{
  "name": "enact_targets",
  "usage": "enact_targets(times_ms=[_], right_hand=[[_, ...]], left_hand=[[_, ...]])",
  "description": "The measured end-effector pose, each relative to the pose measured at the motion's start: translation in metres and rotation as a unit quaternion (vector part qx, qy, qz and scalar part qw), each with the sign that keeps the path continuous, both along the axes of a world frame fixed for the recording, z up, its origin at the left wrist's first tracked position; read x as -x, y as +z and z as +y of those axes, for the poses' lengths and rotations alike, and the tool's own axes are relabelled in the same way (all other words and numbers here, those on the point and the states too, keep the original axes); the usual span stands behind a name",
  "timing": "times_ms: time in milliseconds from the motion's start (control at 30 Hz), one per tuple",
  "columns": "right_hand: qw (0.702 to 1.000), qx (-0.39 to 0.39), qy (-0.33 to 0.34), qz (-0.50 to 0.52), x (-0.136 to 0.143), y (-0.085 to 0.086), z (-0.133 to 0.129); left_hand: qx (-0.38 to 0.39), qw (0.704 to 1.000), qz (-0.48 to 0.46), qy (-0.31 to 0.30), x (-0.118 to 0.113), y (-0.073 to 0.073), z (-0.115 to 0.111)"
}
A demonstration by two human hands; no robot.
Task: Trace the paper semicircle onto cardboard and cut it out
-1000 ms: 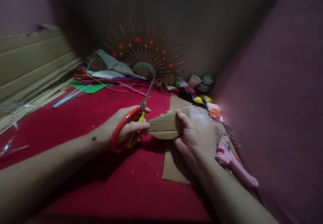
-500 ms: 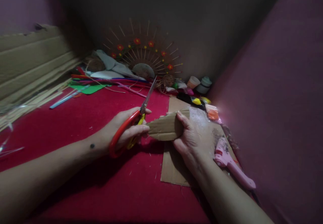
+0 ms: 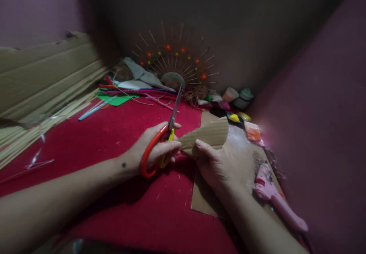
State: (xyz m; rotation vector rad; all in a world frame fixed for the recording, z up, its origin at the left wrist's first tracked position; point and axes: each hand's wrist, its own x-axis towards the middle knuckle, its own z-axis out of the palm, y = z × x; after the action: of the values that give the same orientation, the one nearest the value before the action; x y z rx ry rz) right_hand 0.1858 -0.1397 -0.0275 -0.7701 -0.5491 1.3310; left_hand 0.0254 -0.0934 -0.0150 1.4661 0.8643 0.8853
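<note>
Turning since the earlier frame: tilting the ribbed, tan, leaf-shaped cardboard piece (image 3: pixel 211 132) so as to raise its broad end, and resting the right thumb farther inward on it. Gripping it with the right hand (image 3: pixel 219 160), pressing the thumb down on the upper face and hiding the other fingers beneath. Meeting its narrow tip with the left fingertips — touching or pinching, cannot tell which — while holding in the left hand (image 3: pixel 147 139) the long steel scissors with red and yellow handles (image 3: pixel 172 122), pointing the blades, seemingly together, forward and away. Holding the piece up between both hands over the red-covered table (image 3: pixel 114 130), running its long axis from the left fingertips up toward the right, keeping the right hand nearer its middle.
</note>
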Motion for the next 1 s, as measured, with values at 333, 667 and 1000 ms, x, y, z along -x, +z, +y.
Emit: enact_targets(times_ms=[333,667,1000], right_hand=[[0.998,0.047,-0.031,0.007,-0.01,-0.002,0.003],[0.997,0.056,0.043,-0.006,-0.01,-0.002,0.001],[0.972,0.081,0.204,-0.082,-0.015,-0.009,-0.001]], left_hand=[[0.027,0.999,-0.022,0.017,0.007,0.002,0.009],[0.071,0.996,-0.047,0.001,0.002,0.002,0.002],[-0.016,0.999,-0.025,0.03,0.008,0.005,0.008]])
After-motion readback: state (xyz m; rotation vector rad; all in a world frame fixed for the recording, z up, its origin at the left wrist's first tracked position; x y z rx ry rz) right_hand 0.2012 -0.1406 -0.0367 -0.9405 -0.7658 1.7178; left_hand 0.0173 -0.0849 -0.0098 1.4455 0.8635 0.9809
